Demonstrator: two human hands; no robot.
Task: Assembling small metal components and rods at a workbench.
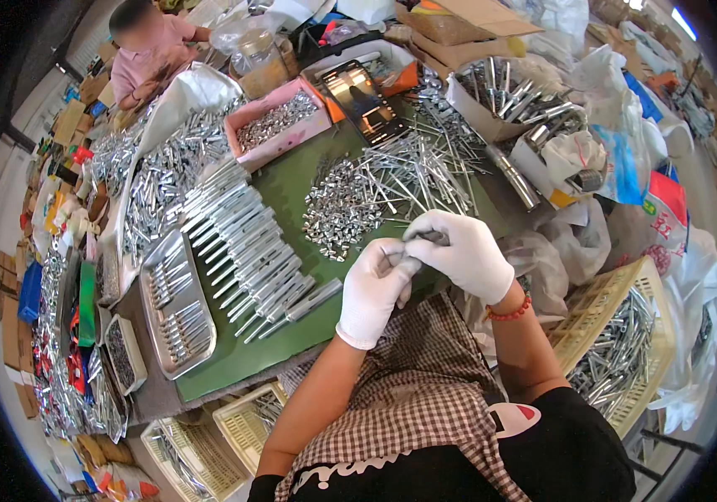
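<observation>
1. Silver tubes (245, 234) with thinner rod ends lie side by side in a long row on the green tabletop (226, 366), left of the person's hands; the row runs from upper left to lower right; each piece's long axis slants across it, thin end toward the lower left, thick end toward the upper right.
2. Metal tray (188, 365), just beside the thin ends; its long side runs roughly with the row; slim metal pieces lie inside in two groups.
3. Heap of thin rods (425, 171), beyond the hands; their long axes cross at many angles.
4. Right hand (463, 251), white-gloved, bent inward at the wrist; its fingers are curled, thumb and forefinger drawn together in a pinch.
5. Left hand (372, 293), also gloved; its fingers are curled closed, the tips meeting those of the right hand; whatever may sit between them is hidden, so I cannot tell what either grips; the nearest tube in the row lies just beside this hand.
6. Pile of small metal fittings (337, 205), beside the rods; the pieces point every way.
</observation>
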